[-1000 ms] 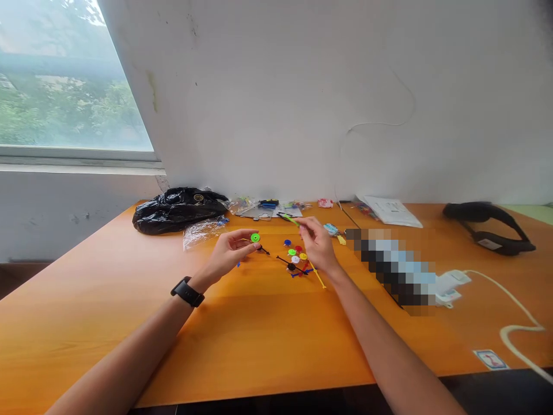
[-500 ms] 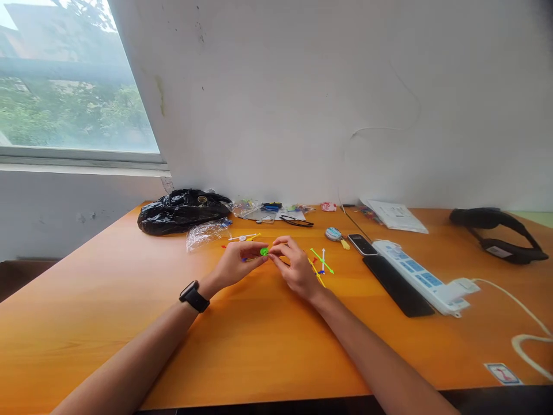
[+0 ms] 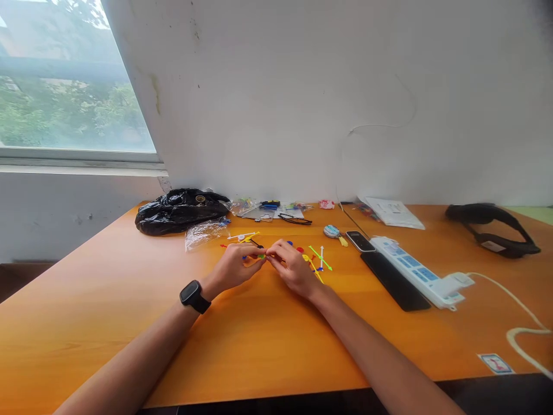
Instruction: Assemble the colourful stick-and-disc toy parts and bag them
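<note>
Both my hands meet over the middle of the orange table (image 3: 259,346). My left hand (image 3: 235,266), with a black watch on its wrist, pinches a small green disc (image 3: 262,255), of which only a sliver shows. My right hand (image 3: 291,266) is closed in a pinch against the same spot, its fingertips touching the left ones. Around the hands lie small coloured plastic pieces: thin sticks (image 3: 320,257) in green, white and yellow to the right, more sticks (image 3: 242,236) beyond the left hand, and red and blue bits (image 3: 298,249) behind the right hand.
A black plastic bag (image 3: 179,210) and a clear bag (image 3: 203,232) lie at the back left. To the right are a phone (image 3: 358,241), a white power strip (image 3: 415,274) on a dark slab, papers (image 3: 391,212), a black headset (image 3: 492,226) and a white cable (image 3: 518,323).
One second ago my hands were apart, the left holding up the green disc and the right holding a green stick. They came together, and the disc is now nearly hidden between the fingertips.
</note>
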### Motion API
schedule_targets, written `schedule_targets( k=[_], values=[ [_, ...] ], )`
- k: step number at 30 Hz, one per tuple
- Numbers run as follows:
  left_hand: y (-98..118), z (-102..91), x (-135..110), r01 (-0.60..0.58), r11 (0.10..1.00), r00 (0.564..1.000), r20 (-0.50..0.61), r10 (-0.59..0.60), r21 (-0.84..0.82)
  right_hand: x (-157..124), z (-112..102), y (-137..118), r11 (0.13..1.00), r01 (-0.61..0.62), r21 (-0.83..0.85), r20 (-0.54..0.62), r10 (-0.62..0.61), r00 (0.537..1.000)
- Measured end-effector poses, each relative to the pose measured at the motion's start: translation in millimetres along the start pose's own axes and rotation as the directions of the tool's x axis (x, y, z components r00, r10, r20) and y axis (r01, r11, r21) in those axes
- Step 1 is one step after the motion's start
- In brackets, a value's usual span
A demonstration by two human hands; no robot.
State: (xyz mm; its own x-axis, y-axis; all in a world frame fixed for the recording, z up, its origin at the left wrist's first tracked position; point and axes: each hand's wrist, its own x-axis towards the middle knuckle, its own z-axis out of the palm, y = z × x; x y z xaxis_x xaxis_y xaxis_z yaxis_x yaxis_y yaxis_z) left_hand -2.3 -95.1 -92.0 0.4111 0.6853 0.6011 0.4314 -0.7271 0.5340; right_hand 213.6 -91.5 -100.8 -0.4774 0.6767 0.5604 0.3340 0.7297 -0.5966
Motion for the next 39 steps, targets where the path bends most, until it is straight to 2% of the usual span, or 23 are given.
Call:
schedule_targets(
  k=[4,9,11,15,18,22,24,28,30,32,35,39],
  values=[
    [3,1.7,1,0.031,0.999,0.998,-0.054,-0.033,-0.042,0,2,-1,1.0,0.006,0.021,-0.042,-0.006,0.999],
    [10,-0.4,4,0.114,0.982,0.993,-0.02,-0.118,-0.147,2,-1,-8,1.0,-0.005,0.025,-0.081,0.007,0.997],
    [11,-3.3,6,0.166,0.946,0.986,0.026,-0.166,-0.279,2,-3,-9,1.0,-0.003,0.019,-0.096,0.004,0.995],
    [11,-13.6,11,0.295,0.812,0.955,0.187,-0.231,-0.504,4,-5,-8,1.0,-0.001,0.01,-0.112,0.002,0.994],
    [11,-21.0,12,0.363,0.745,0.931,0.237,-0.276,-0.56,4,-7,-10,1.0,0.0,-0.032,-0.161,-0.005,0.987],
    [9,-24.6,11,0.407,0.722,0.913,0.231,-0.335,-0.56,1,-11,-13,0.995,-0.041,-0.096,-0.249,0.016,0.968],
    [8,-24.5,11,0.407,0.712,0.912,0.22,-0.346,-0.572,0,-12,-13,0.992,-0.101,-0.081,-0.227,0.08,0.971],
    [5,-24.2,11,0.393,0.695,0.912,0.16,-0.378,-0.602,0,-11,-8,0.969,-0.239,0.066,-0.096,0.244,0.965],
    [3,-24.7,11,0.39,0.685,0.905,0.119,-0.408,-0.615,1,-12,-5,0.965,-0.241,0.105,-0.123,0.253,0.96],
    [0,-25.9,12,0.395,0.661,0.884,0.068,-0.463,-0.638,2,-14,-2,0.973,-0.219,0.074,-0.198,0.229,0.953],
    [-11,-30.2,16,0.328,0.554,0.827,-0.051,-0.56,-0.765,5,-18,4,0.977,-0.214,-0.022,-0.279,0.199,0.939],
    [-29,-40.4,20,0.09,0.339,0.759,-0.156,-0.632,-0.936,7,-22,11,0.963,-0.231,-0.138,-0.333,0.174,0.927]
  ],
)
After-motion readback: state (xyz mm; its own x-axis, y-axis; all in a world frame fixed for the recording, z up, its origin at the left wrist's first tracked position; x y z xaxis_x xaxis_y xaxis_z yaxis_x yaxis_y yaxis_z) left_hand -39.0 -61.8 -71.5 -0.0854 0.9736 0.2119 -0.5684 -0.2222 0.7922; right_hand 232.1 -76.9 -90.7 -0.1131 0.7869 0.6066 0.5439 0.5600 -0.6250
